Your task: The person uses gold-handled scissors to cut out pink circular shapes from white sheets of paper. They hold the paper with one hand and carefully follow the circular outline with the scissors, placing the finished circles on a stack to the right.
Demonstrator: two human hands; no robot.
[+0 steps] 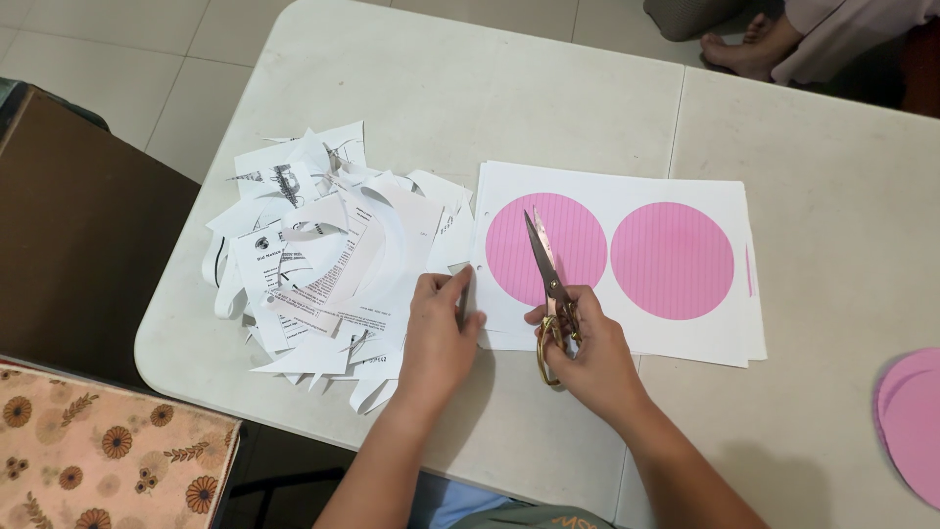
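Gold-handled scissors (pixel 548 294) in right hand (pixel 587 358), over smooth pink-circled paper (pixel 627 245).

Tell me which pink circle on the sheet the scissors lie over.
The left pink circle: the scissors in the right hand cross it. The right pink circle is uncovered.

White plastic folding table (pixel 783 127) with a centre seam, rounded corners, slightly scuffed top, lit evenly by soft light with faint shadows. Floor (pixel 117 59) of pale square tiles with thin grout lines, visible upper left and along the top edge; a dark brown flat surface (pixel 78 245) sits just beside the table's left edge. Peach floral-print fabric (pixel 98 451) with brown flowers at lower left; another person's bare foot (pixel 739 49) rests on the floor past the far table edge.
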